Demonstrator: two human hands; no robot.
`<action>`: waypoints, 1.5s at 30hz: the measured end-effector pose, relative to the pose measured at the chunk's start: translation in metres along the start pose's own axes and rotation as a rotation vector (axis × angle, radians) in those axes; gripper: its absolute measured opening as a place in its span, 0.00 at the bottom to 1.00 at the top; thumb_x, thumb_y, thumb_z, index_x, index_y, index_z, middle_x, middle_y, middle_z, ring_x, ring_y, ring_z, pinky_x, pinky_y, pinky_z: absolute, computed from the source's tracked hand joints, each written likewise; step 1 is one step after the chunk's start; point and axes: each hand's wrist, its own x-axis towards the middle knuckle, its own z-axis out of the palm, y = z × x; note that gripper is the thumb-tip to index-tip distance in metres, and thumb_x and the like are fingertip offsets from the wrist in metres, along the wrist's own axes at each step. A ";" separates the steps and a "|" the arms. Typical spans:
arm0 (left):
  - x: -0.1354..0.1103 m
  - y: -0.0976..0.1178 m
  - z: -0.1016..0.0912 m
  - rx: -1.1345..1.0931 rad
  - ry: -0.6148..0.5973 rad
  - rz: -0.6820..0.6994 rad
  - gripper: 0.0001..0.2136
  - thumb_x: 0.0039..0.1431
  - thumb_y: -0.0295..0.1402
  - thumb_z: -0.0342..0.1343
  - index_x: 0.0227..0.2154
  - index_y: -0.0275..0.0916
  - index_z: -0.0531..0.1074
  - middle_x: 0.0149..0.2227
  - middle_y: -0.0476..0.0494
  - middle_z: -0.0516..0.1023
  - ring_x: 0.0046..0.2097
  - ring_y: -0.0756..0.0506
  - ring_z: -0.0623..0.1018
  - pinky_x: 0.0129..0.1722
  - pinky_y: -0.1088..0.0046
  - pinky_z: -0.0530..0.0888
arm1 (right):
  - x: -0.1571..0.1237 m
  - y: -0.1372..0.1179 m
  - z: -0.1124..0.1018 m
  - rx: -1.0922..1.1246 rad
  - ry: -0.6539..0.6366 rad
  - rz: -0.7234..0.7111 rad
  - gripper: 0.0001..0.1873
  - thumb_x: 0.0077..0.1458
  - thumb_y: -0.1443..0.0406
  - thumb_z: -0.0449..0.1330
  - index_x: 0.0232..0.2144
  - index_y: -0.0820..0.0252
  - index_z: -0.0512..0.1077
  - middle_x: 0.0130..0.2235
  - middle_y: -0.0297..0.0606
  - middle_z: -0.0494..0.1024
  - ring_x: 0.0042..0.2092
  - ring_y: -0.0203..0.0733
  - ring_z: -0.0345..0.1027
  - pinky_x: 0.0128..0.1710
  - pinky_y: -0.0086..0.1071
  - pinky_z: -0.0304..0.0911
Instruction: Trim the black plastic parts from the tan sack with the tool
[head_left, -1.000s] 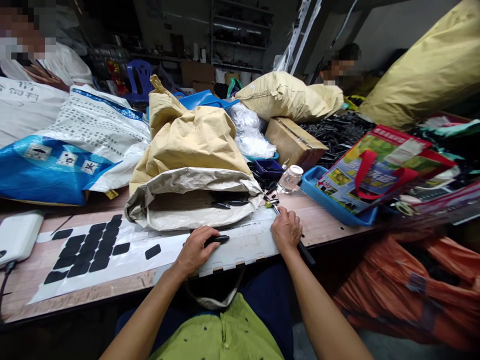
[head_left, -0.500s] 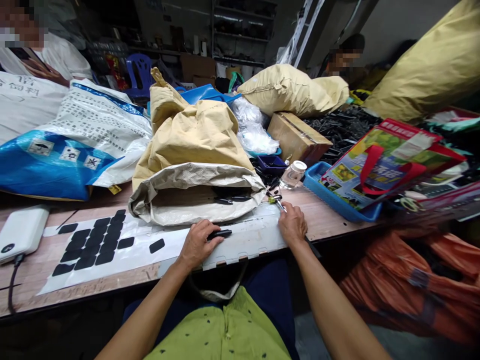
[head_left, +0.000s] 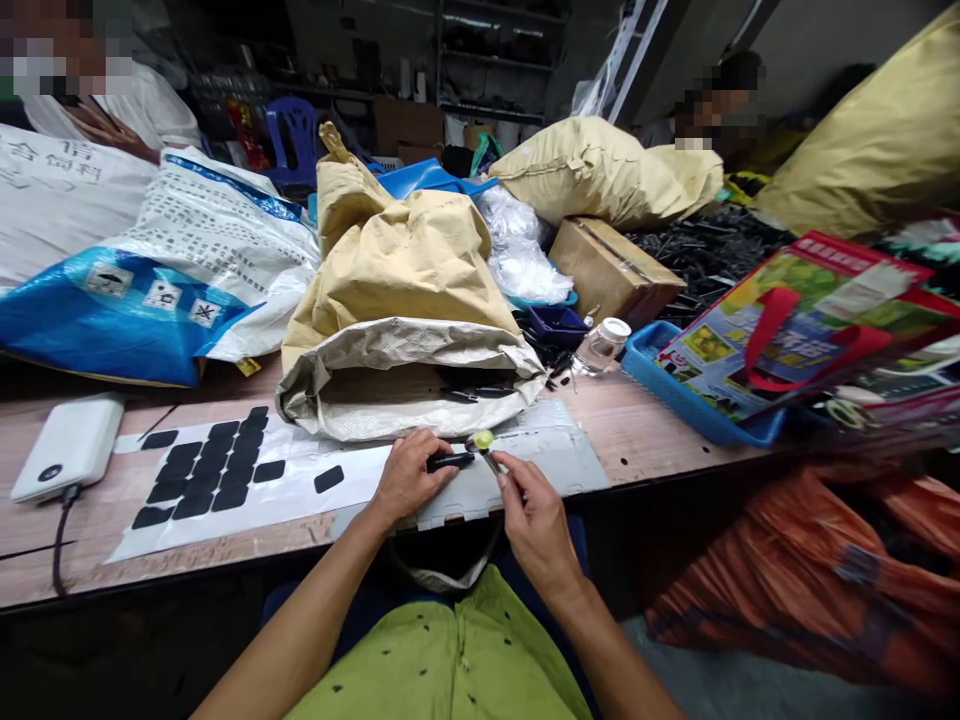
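Observation:
My left hand [head_left: 412,478] is closed around a slim black pen-like piece [head_left: 454,460], its end pointing right. My right hand [head_left: 538,522] pinches a thin metal-coloured stick [head_left: 492,460] with a yellow-green tip [head_left: 481,439]. That tip is close to the end of the black piece; whether they touch I cannot tell. Under both hands lies a flat grey-white board [head_left: 574,455] at the table edge. Just behind, a tan sack [head_left: 420,270] lies with its mouth towards me, and several black pieces [head_left: 480,393] show inside.
To the left, black rounded squares [head_left: 199,495] lie on a white sheet [head_left: 296,515], beside a white power bank [head_left: 71,450]. An upturned clear cup [head_left: 602,348] and a blue basket [head_left: 712,425] stand right. An orange sack [head_left: 757,600] is below. Two people sit across the table.
My right hand has come left from near the cup, bringing the yellow-green-tipped stick to the black piece. My left hand keeps its hold on that piece. The view has shifted slightly.

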 end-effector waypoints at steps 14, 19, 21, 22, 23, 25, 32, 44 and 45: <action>0.000 0.004 0.000 0.014 -0.002 -0.015 0.06 0.58 0.32 0.67 0.38 0.42 0.78 0.37 0.48 0.76 0.44 0.43 0.74 0.44 0.65 0.62 | -0.008 -0.002 0.012 -0.209 0.023 -0.085 0.21 0.71 0.65 0.49 0.59 0.55 0.74 0.41 0.40 0.77 0.44 0.40 0.73 0.48 0.31 0.68; -0.001 0.005 -0.001 0.018 0.003 -0.017 0.06 0.58 0.32 0.66 0.38 0.42 0.78 0.38 0.48 0.77 0.45 0.42 0.74 0.44 0.65 0.62 | -0.008 0.006 0.007 -0.160 -0.022 -0.053 0.20 0.70 0.65 0.50 0.57 0.55 0.75 0.43 0.40 0.78 0.45 0.40 0.74 0.48 0.30 0.68; -0.001 0.004 -0.001 0.018 -0.003 -0.015 0.06 0.59 0.33 0.66 0.38 0.42 0.78 0.37 0.48 0.76 0.44 0.42 0.74 0.43 0.65 0.62 | -0.005 0.014 0.000 -0.149 0.011 -0.033 0.20 0.69 0.64 0.50 0.57 0.55 0.75 0.45 0.40 0.79 0.48 0.40 0.74 0.50 0.31 0.67; -0.001 0.004 -0.001 0.016 -0.008 -0.015 0.06 0.59 0.33 0.66 0.38 0.42 0.77 0.37 0.48 0.76 0.44 0.42 0.74 0.43 0.65 0.63 | -0.001 0.019 -0.007 -0.161 0.053 -0.019 0.19 0.69 0.63 0.51 0.57 0.55 0.75 0.46 0.40 0.79 0.48 0.40 0.73 0.51 0.32 0.66; 0.000 0.004 -0.001 0.015 -0.013 -0.015 0.06 0.59 0.33 0.66 0.39 0.43 0.77 0.37 0.48 0.76 0.43 0.43 0.73 0.43 0.65 0.63 | 0.004 0.025 -0.014 -0.186 0.104 -0.003 0.19 0.69 0.63 0.51 0.57 0.55 0.75 0.47 0.40 0.79 0.49 0.41 0.73 0.51 0.32 0.65; 0.000 0.003 0.000 0.020 -0.013 -0.019 0.07 0.58 0.34 0.66 0.38 0.42 0.77 0.36 0.49 0.75 0.42 0.43 0.73 0.43 0.65 0.63 | 0.017 0.038 -0.033 -0.275 0.216 0.043 0.19 0.68 0.63 0.52 0.56 0.55 0.76 0.47 0.41 0.78 0.48 0.42 0.72 0.50 0.33 0.64; -0.001 0.006 0.003 0.083 -0.003 -0.013 0.07 0.58 0.35 0.65 0.37 0.42 0.74 0.38 0.48 0.76 0.44 0.42 0.73 0.44 0.64 0.64 | 0.065 0.095 -0.067 -0.669 0.283 0.325 0.17 0.64 0.67 0.57 0.52 0.53 0.79 0.42 0.40 0.76 0.43 0.43 0.65 0.40 0.34 0.53; -0.034 0.036 -0.004 0.029 -0.125 0.165 0.12 0.71 0.42 0.51 0.48 0.43 0.74 0.43 0.40 0.79 0.44 0.40 0.77 0.44 0.62 0.69 | 0.071 0.107 -0.046 -0.899 0.349 0.261 0.16 0.65 0.66 0.58 0.53 0.51 0.76 0.42 0.41 0.73 0.43 0.44 0.61 0.38 0.36 0.45; -0.046 0.044 -0.002 0.004 -0.204 0.210 0.13 0.72 0.42 0.49 0.50 0.44 0.73 0.42 0.40 0.80 0.42 0.41 0.77 0.44 0.63 0.69 | 0.071 0.106 -0.046 -0.902 0.348 0.259 0.16 0.65 0.66 0.58 0.54 0.51 0.76 0.42 0.41 0.73 0.43 0.44 0.61 0.38 0.36 0.45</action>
